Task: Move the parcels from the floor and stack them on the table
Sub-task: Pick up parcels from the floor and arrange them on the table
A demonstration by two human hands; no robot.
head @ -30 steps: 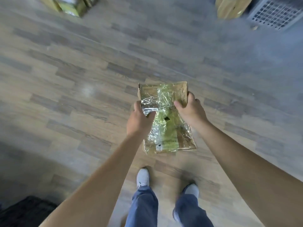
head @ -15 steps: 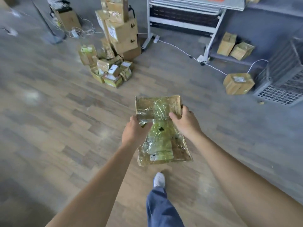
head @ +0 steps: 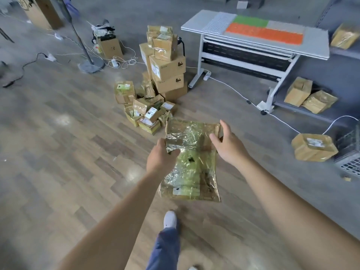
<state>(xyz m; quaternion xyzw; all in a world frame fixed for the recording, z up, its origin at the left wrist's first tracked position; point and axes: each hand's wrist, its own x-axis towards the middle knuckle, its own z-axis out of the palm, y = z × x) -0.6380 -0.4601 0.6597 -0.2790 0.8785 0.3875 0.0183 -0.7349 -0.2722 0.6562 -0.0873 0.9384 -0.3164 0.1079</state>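
I hold a flat brown parcel [head: 191,168] wrapped in shiny clear tape, above the wooden floor in front of me. My left hand [head: 160,159] grips its left edge near the top. My right hand [head: 227,144] holds its upper right corner, thumb on the face and fingers behind. A heap of small taped parcels [head: 147,112] lies on the floor ahead, beside a stack of larger cardboard boxes [head: 165,65]. The grey table [head: 315,45] stands at the upper right, with white, green and orange mats on its top.
A single parcel [head: 313,147] lies on the floor at the right beside a wire crate [head: 350,152]. More parcels [head: 309,96] sit on a low shelf. White cables [head: 233,88] cross the floor near the table legs. A pole stand [head: 90,65] and boxes are at the far left.
My view has lifted from the floor at my feet to the room ahead; the pile and the table have come into sight and closer. Both hands keep the parcel.
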